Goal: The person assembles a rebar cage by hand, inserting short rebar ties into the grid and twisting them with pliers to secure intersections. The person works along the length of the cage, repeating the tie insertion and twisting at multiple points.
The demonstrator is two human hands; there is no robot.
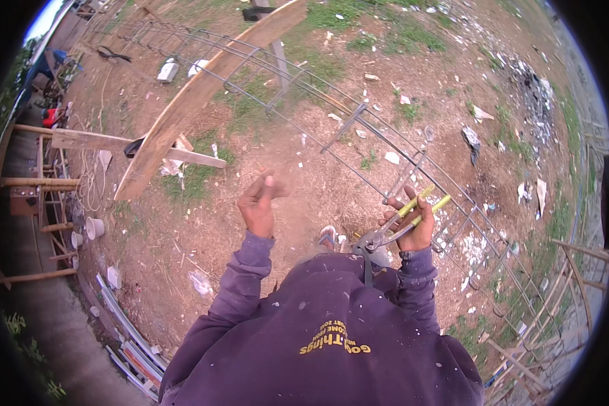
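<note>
In my right hand [418,230] is a pair of pincers [413,211] with yellow-green handles. Its metal jaws point down and left toward my body, and the handles are spread apart. That hand is beside the near bar of a long steel rebar cage [384,139], made of thin bars with rectangular stirrups. My left hand [257,208] is raised over bare ground to the left of the cage, apart from it. Its thumb and fingers are drawn together in a pinch, with the fingertips partly blurred. Anything between them is too small to make out.
The cage crosses a wooden plank [183,111] at upper left, near a wooden post [279,57]. Another timber [95,140] joins the plank's lower part. White buckets [95,228] and pipes [132,331] lie at left. Bamboo poles [575,284] stand at right; litter dots the soil.
</note>
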